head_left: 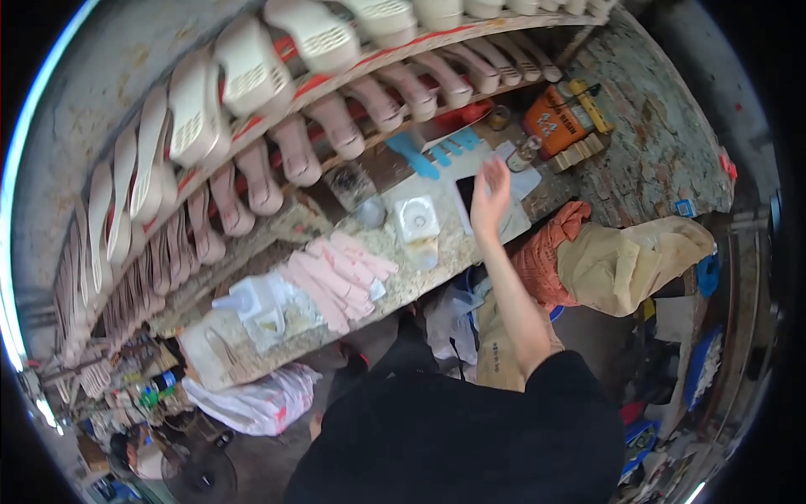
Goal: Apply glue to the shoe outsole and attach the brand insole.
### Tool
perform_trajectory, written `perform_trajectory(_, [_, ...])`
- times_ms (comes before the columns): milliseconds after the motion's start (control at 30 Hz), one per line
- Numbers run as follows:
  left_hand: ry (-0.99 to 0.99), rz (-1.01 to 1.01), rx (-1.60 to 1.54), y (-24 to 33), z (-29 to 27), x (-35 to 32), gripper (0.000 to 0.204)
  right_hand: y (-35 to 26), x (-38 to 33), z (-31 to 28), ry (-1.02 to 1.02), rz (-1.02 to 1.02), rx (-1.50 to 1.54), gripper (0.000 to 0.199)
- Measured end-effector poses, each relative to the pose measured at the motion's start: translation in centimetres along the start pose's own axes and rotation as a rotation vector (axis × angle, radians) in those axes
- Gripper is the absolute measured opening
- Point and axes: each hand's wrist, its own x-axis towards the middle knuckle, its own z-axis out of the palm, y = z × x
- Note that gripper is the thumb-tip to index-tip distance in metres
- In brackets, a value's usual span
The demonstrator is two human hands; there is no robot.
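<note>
My right hand (491, 197) reaches over the right part of the worktable (395, 281), fingers extended and nothing visible in them. Beside it lies a flat black rectangle (464, 191) on a pale sheet; whether the hand touches it I cannot tell. A glass jar (525, 154) stands just beyond the fingers. Left of the hand sits a white square container (417, 218) with a round middle, then a grey cup (369, 212). Blue gloves (411, 154) lie at the back. Only a small skin patch (316, 426) shows beside my black shirt, possibly my left hand; its fingers are hidden.
Shelves above hold rows of pale shoe soles (319, 38). Pink strips (332, 277) and a white plastic jug (259, 301) lie on the table's left part. An orange tin (554, 122) stands back right. Sacks (630, 260) are at right, a white bag (260, 399) below left.
</note>
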Motion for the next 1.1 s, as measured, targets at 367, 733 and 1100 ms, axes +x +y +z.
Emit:
perform_trajectory(367, [0.601, 0.096, -0.017, 0.5, -11.3, 11.4, 0.047, -9.1, -46.3, -2.7, -0.750, 0.581, 0.058, 0.023])
perform_trajectory(733, [0.738, 0.019, -0.208, -6.5, -17.3, 23.1, 0.083, -4.9, -54.1, 21.1, -0.929, 0.120, -0.241, 0.060])
perform_trajectory(1100, [-0.119, 0.012, -1.448, -6.3, -22.0, 6.2, 0.054, -6.6, -55.4, 27.4, -0.990, -0.231, -0.423, 0.015])
